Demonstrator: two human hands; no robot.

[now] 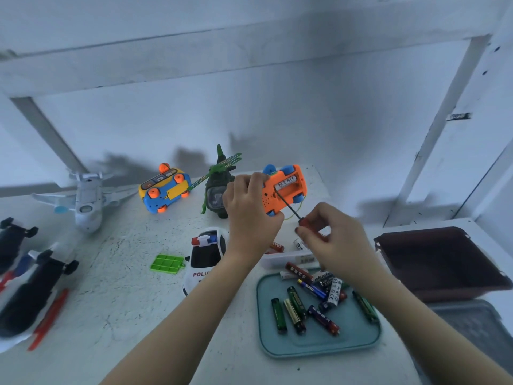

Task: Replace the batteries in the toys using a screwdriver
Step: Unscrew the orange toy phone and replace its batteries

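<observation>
orange toy car (284, 190) clamped in left grip (251, 215), right grip (333, 240) pinching screwdriver (306, 221) poked into it.

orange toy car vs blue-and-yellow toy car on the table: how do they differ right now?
The orange toy car is held in the left hand; the blue-and-yellow toy car lies on the table. The orange one's battery bay is open, a battery showing; the other's yellow cover is on. Both show their undersides.
</observation>
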